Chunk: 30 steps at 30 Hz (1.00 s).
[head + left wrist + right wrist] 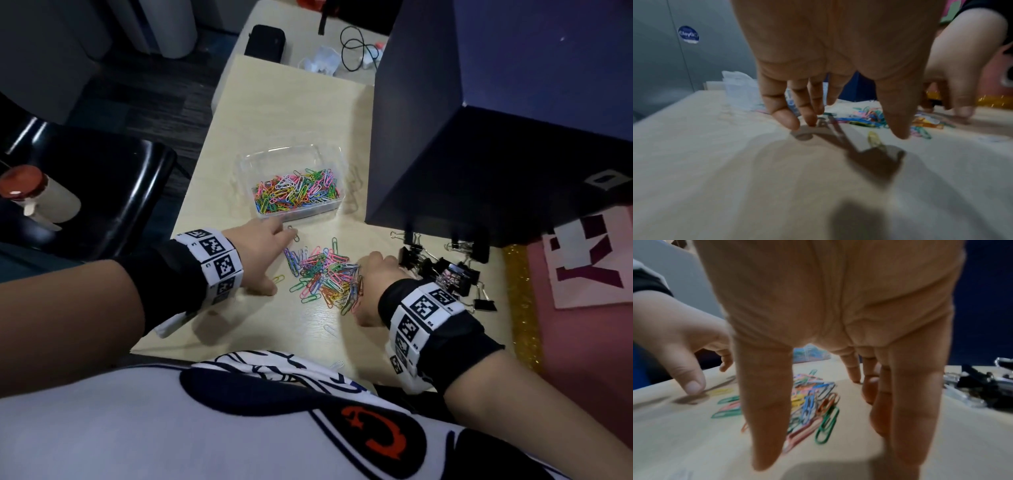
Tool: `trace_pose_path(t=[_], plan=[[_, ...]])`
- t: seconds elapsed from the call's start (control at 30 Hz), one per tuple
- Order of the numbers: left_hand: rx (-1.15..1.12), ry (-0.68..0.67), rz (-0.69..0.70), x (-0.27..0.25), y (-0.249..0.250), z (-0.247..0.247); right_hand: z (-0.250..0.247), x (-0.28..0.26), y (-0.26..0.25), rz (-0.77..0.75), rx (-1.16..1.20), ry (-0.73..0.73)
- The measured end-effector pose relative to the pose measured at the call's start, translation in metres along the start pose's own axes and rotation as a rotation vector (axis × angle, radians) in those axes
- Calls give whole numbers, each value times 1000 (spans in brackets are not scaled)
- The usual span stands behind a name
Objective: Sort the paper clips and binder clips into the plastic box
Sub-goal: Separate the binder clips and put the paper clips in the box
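Wood desk [267,329]: both hands, left [262,253] and right [375,274], fingers spread, flank the clips [325,277]; a sweep toward the box [291,156] at 12 o'clock could scatter them off the edge.

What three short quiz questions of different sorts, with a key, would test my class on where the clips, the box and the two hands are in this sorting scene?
1. True or false: the black binder clips already lie in the plastic box.
2. Multiple choice: the loose paper clips on the table lie (A) between the left hand and the right hand, (B) left of both hands, (C) on the black chair.
3. Fill in: the box holds only coloured ____ clips.

Key:
1. False; they lie on the table, right of the right hand.
2. A.
3. paper.
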<state>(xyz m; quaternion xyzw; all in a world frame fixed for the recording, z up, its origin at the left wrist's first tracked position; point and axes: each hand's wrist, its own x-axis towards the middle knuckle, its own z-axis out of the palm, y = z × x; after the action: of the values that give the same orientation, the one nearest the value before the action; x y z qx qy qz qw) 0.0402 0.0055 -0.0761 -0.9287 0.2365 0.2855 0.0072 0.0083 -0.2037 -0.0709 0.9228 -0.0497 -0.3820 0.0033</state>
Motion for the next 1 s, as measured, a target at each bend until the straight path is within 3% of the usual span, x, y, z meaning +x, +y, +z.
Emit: trace_pose_path(t=[0.27, 0.4, 0.53, 0.67, 0.83, 1.0], plan=[[-33, 24, 72, 2, 13, 13, 7, -14, -11, -35, 17, -6], [-13, -6, 11, 5, 10, 7, 17, -24, -14, -33, -22, 37], [-61, -98, -74, 4, 12, 4, 11, -17, -19, -27, 165, 56], [-85, -60, -36, 6, 23, 7, -2, -7, -21, -76, 264, 107], [-38, 18, -23, -3, 25, 14, -2, -20, -10, 6, 15, 70], [-68, -18, -32, -2, 23, 14, 22, -35, -1, 41, -107, -44]])
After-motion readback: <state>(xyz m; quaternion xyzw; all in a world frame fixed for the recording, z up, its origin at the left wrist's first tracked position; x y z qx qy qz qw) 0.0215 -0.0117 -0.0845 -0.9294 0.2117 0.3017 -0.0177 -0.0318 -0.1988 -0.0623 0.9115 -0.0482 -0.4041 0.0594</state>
